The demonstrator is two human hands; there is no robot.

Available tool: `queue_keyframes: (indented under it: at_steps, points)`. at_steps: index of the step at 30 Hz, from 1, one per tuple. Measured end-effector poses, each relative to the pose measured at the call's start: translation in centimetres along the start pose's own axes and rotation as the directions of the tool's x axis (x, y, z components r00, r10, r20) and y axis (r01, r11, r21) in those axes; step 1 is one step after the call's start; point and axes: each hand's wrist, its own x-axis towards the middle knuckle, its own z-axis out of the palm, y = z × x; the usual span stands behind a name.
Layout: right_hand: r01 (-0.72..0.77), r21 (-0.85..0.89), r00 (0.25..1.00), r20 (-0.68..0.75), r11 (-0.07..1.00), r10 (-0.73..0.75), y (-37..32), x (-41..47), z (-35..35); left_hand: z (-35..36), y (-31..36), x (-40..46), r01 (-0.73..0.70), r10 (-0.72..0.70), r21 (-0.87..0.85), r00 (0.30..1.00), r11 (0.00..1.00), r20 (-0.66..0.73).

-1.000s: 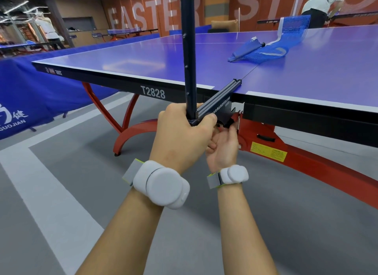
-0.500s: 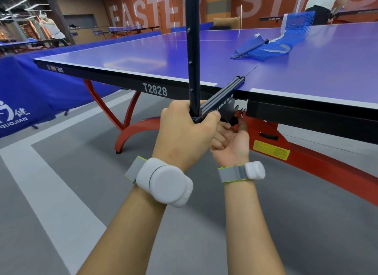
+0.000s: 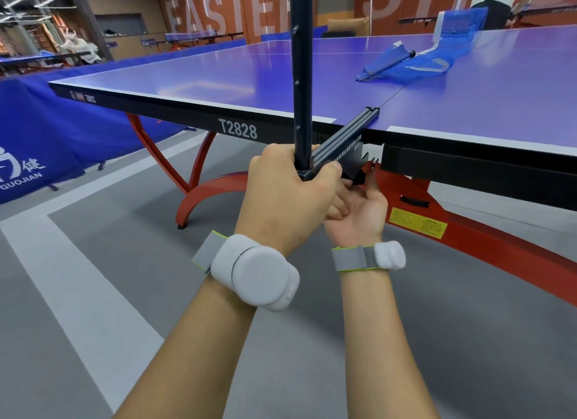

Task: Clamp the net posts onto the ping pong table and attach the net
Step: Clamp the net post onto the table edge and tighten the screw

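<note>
A sports hall with orange walls and big white letters lies beyond several blue ping pong tables; the nearest one, the desk (image 3: 218, 75) here, runs from left to far right, its near edge marked T2828. A black net post (image 3: 302, 75) stands upright just off that near edge at the centre line, and its horizontal clamp arm (image 3: 346, 134) reaches away and to the right, its far tip lying on the desk top. The left hand (image 3: 290, 197) grips the foot of the post, fingers curled tight round it, thumb on the clamp arm. The right hand (image 3: 359, 212) is palm up just below the clamp, its fingers reaching up to the black screw part under the desk edge; whether they pinch it cannot be told. The blue net (image 3: 409, 64) lies bundled on the desk top, far right, well apart from both hands. The right hand is nearer the screw, so tightening probably falls to it.
</note>
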Motion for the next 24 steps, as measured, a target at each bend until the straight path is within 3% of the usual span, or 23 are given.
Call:
queue_keyframes:
  at_steps: [3,5,8,12,19,24]
  points:
    - [-0.223,0.133,0.974,0.006,0.966,0.224,-2.1,-0.1,-0.3,0.2,-0.5,0.3,-0.009,0.009,0.014,1.000,1.000,-0.026]
    - [-0.263,0.142,0.964,-0.001,0.954,0.266,-2.7,-0.3,-0.2,0.3,-0.6,0.3,-0.010,0.011,0.012,1.000,1.000,-0.028]
    - [-0.150,0.054,0.988,-0.031,0.987,0.152,-1.5,-0.5,0.4,0.2,-0.6,0.3,-0.005,0.006,0.008,1.000,1.000,-0.020]
    - [0.120,-0.250,0.988,-0.068,0.961,-0.141,1.6,-0.4,1.1,0.1,-0.5,0.3,0.012,-0.012,-0.006,1.000,1.000,-0.007]
    - [0.186,-0.063,0.981,-0.040,0.980,-0.189,2.4,-0.1,0.5,0.1,-0.7,0.2,-0.011,0.012,0.033,1.000,0.999,-0.023]
    - [0.214,-0.047,0.974,-0.072,0.976,-0.217,2.4,-0.3,0.8,-0.1,-0.4,0.1,-0.005,0.005,0.029,1.000,1.000,-0.006]
